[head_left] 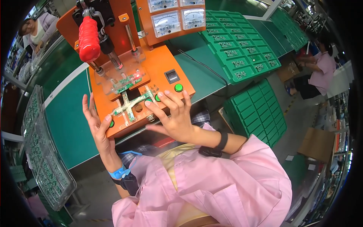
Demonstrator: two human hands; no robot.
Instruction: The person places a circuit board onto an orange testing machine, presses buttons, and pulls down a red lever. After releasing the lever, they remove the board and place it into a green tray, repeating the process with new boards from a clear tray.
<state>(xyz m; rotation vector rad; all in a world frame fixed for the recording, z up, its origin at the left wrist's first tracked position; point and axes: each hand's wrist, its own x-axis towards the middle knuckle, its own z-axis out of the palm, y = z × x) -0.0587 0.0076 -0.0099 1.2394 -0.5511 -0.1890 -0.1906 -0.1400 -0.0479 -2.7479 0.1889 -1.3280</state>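
In front of me stands an orange test fixture [162,62] with a red-handled toggle clamp [89,39] over a clear plate [107,77]. A green circuit board [126,84] shows under the plate. Nearer me, a cross-shaped pale and green piece [129,105] lies on the fixture's front. My left hand [101,130] is at its left front corner, fingers stretched, thumb at a green button [112,123]. My right hand [176,119] hovers over the front right with fingers spread, fingertips by another green button [157,98]. Neither hand holds anything; whether they press is unclear.
Analog meters [166,23] sit behind the fixture. A green tray [242,45] of small boards lies at the right, with stacked green trays [259,113] below. A black cable [204,66] crosses the bench. At left is a clear tray of boards [41,151]. Two people work farther off.
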